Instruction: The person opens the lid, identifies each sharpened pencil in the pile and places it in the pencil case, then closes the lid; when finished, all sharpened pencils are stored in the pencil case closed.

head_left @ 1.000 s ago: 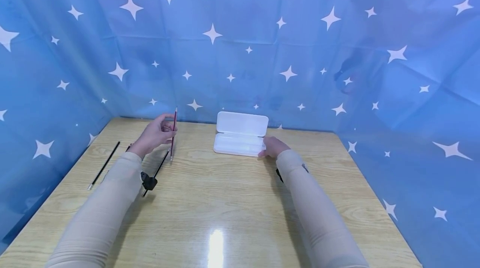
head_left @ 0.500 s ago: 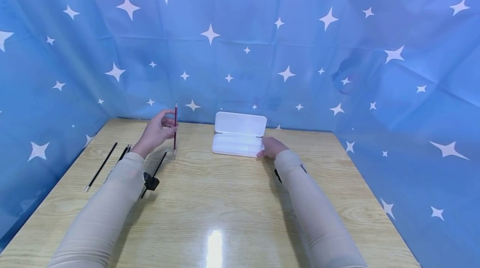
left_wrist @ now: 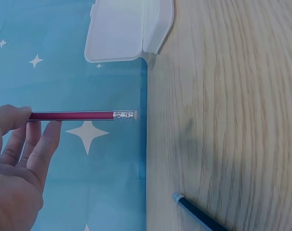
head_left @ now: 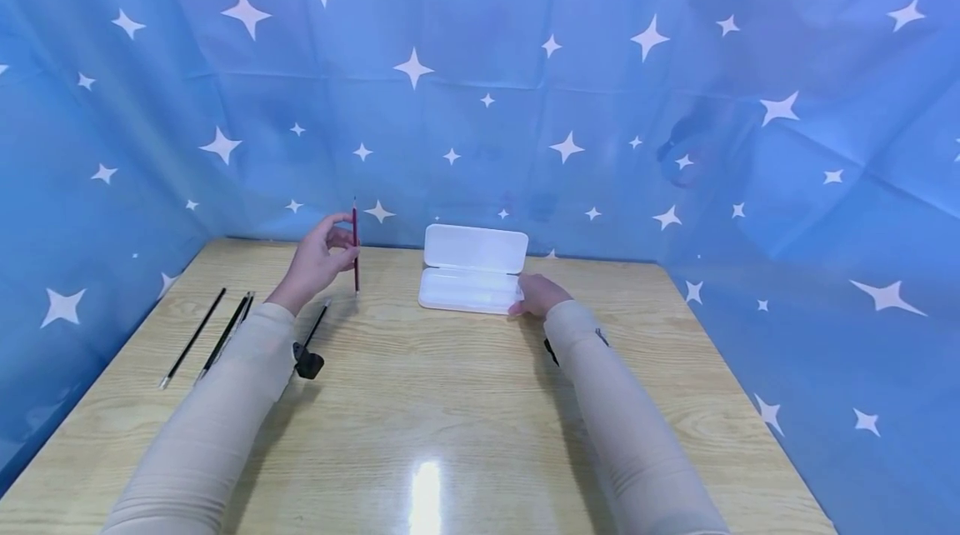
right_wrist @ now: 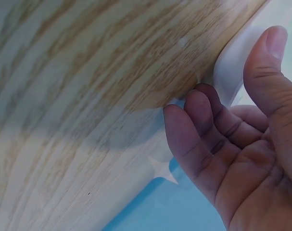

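While three dark pens (head_left: 225, 333) lie on the tabletop (head_left: 450, 402) at the far left, their long axes running from near-left to far-right, the left hand (head_left: 318, 260) is raised above the surface and pinches a red pencil (head_left: 356, 247) between thumb and fingertips. The pencil stands almost upright, its lower tip clear of the wood; in the left wrist view its eraser end (left_wrist: 126, 115) points away from the fingers (left_wrist: 44, 139). To the right of the pencil, well apart from it, sits the white pencil case (head_left: 472, 272), open, its lid raised at the back and its long axis running left to right across the tabletop. At the case's right end the right hand (head_left: 538, 295) rests, thumb and curled fingers (right_wrist: 203, 120) closed on the rim of the tray. The left hand is the nearer one to the pencil; the case lies to its right.

Compared with the earlier frames, the pencil has been tilted from a slight lean to near vertical and carried a little rightward toward the case, while the right hand keeps its hold.
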A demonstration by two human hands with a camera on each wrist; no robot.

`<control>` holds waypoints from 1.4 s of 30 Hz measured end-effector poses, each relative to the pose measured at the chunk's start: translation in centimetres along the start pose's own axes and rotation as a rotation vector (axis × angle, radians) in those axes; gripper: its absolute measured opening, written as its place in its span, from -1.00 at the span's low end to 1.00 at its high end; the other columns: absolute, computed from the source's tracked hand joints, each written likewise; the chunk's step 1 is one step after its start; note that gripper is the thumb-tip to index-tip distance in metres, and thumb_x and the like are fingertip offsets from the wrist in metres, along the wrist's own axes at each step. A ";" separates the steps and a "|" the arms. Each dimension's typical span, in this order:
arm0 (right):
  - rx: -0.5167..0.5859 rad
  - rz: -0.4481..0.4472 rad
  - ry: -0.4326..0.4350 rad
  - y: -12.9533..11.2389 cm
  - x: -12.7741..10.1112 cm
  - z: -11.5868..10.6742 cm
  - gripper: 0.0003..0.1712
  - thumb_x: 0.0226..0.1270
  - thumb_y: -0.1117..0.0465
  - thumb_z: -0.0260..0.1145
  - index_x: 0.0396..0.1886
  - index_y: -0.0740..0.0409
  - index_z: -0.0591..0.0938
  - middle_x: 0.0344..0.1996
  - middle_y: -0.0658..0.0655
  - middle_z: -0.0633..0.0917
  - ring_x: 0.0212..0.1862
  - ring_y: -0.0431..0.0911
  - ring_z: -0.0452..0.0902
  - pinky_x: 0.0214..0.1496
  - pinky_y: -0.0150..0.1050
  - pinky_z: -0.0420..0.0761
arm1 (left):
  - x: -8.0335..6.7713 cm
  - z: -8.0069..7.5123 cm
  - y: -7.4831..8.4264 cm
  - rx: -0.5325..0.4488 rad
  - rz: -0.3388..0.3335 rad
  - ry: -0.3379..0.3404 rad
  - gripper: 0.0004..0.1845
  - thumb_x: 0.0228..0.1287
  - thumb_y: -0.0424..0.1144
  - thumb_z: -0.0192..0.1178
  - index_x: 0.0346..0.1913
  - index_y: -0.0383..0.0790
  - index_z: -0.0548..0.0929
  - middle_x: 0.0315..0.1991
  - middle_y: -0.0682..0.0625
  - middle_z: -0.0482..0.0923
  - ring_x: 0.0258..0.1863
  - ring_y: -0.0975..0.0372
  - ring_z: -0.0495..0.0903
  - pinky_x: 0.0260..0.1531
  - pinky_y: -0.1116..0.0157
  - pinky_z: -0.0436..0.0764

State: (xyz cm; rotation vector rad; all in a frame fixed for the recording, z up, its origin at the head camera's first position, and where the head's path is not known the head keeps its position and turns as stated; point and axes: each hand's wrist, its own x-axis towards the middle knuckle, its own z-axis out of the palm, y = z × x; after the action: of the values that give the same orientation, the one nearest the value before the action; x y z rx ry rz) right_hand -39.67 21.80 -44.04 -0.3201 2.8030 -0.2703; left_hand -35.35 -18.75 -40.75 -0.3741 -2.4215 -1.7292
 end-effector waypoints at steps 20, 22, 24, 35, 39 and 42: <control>0.007 0.023 -0.009 0.5 0.3 -0.2 -0.35 0.35 -0.03 0.43 0.22 0.32 0.49 0.17 0.31 0.59 0.14 0.11 0.52 0.12 -0.01 0.49 | 2.2 3.7 0.6 -0.035 0.085 0.016 -0.47 0.44 -0.42 0.21 0.40 -0.19 0.35 0.05 -0.30 0.55 0.01 0.00 0.56 -0.14 0.29 0.73; 0.007 0.025 -0.006 0.5 0.3 -0.2 -0.34 0.35 -0.03 0.43 0.24 0.31 0.49 0.18 0.30 0.59 0.13 0.10 0.52 0.11 -0.02 0.48 | 2.4 4.1 0.6 -0.042 0.102 0.024 -0.48 0.43 -0.44 0.21 0.38 -0.22 0.36 0.03 -0.31 0.55 0.00 -0.03 0.56 -0.17 0.33 0.73; 0.012 0.029 -0.002 0.5 0.2 -0.3 -0.33 0.34 -0.03 0.44 0.24 0.31 0.49 0.18 0.29 0.59 0.11 0.09 0.52 0.08 -0.04 0.48 | 2.6 4.6 0.6 -0.046 0.113 0.034 -0.48 0.42 -0.47 0.21 0.37 -0.24 0.37 0.01 -0.28 0.56 -0.01 -0.04 0.56 -0.19 0.35 0.72; 0.004 0.017 -0.001 0.4 0.3 -0.1 -0.39 0.33 -0.03 0.45 0.18 0.27 0.53 0.06 0.24 0.65 -0.08 0.00 0.50 -0.06 -0.09 0.44 | 3.3 6.5 0.7 0.011 0.128 0.063 -0.49 0.42 -0.47 0.22 0.35 -0.15 0.40 0.00 -0.24 0.59 -0.01 0.00 0.59 -0.11 0.17 0.73; 0.003 0.003 0.003 0.3 0.2 0.0 -0.39 0.34 -0.03 0.44 0.18 0.31 0.52 0.06 0.27 0.64 -0.07 0.03 0.51 -0.03 -0.08 0.46 | 3.5 7.1 0.6 0.002 0.132 0.063 -0.50 0.42 -0.48 0.21 0.34 -0.18 0.40 -0.02 -0.23 0.58 -0.01 -0.01 0.59 -0.11 0.20 0.73; 0.010 0.005 0.002 0.2 0.0 0.2 -0.39 0.34 -0.02 0.44 0.17 0.31 0.52 0.07 0.28 0.64 -0.05 0.04 0.51 -0.01 -0.08 0.47 | 3.7 7.6 0.4 -0.001 0.142 0.062 -0.52 0.41 -0.48 0.22 0.33 -0.21 0.40 -0.03 -0.24 0.58 -0.03 0.00 0.59 -0.14 0.23 0.74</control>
State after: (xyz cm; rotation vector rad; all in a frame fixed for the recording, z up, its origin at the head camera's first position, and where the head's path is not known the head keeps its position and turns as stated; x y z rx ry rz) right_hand -39.67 21.95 -44.26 -0.3106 2.8026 -0.2836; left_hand -38.56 -11.02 -41.89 -0.4727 -2.2917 -1.6578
